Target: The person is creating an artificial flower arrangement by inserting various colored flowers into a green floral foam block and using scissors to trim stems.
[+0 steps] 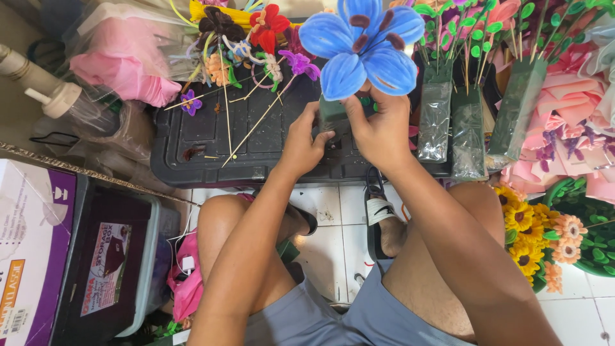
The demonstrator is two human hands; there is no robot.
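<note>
A large blue fuzzy flower (365, 45) with dark stamens stands upright at the top centre. My right hand (379, 125) grips it just below the petals, at the green stem base. My left hand (302, 138) pinches the lower part of the same green stem (332, 114) from the left. Both hands hover over a black plastic lid (211, 138). My knees and a sandalled foot (384, 221) are below.
Small craft flowers on thin sticks (243, 45) lie on the lid at left. Wrapped stems with green buds (467, 128) stand to the right, by pink paper flowers (570, 122) and yellow and orange ones (538, 237). A pink bundle (125, 70) and boxes (38, 250) sit at left.
</note>
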